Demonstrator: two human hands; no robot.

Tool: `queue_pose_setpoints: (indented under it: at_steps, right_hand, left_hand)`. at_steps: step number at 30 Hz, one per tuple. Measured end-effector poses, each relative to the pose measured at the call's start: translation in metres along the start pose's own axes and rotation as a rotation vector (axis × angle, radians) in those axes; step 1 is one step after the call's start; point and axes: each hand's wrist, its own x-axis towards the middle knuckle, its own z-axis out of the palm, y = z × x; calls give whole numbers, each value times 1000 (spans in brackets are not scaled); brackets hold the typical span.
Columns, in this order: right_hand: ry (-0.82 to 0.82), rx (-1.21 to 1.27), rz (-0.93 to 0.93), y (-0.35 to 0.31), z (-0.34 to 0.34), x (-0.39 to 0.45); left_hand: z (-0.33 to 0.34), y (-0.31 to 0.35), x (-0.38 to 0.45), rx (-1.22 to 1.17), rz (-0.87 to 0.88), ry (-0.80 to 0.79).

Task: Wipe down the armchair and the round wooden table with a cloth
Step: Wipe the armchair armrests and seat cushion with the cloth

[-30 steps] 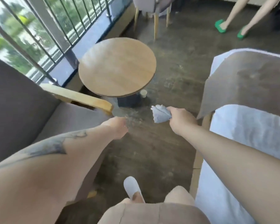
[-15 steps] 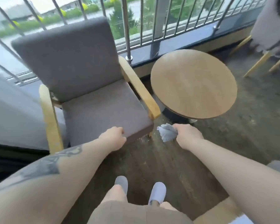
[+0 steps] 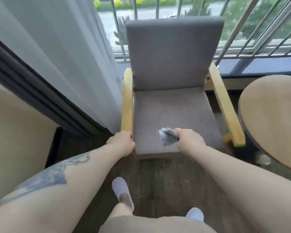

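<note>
Grey cloth (image 3: 168, 136), bunched in the right hand (image 3: 189, 142), hangs over the front of the armchair (image 3: 173, 105) seat at centre frame, while the left hand (image 3: 122, 143) curls by the front end of the near armrest; whether it grips the wood I cannot tell. Wiping looks about to begin, so the cloth must next drop flat onto the cushion and sweep back. Table (image 3: 272, 120) waits at right edge, seemingly untouched.
</note>
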Motion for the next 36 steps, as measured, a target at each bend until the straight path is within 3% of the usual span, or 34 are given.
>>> queue_pose_setpoints:
  at_steps: [8, 19, 27, 31, 36]
  right_hand:
    - [20, 97, 39, -115, 25, 47]
    - [-57, 300, 398, -74, 50, 76]
    - [-166, 508, 634, -122, 67, 83]
    - [-55, 627, 908, -158, 76, 103]
    - [111, 738, 1145, -218, 102, 125]
  left_hand:
    - [-71, -86, 73, 164, 144, -25]
    - [-73, -54, 172, 333, 320, -188]
    - [-82, -55, 231, 514, 492, -373]
    - [-102, -49, 276, 639, 634, -438]
    - [-116, -57, 306, 668, 782, -403]
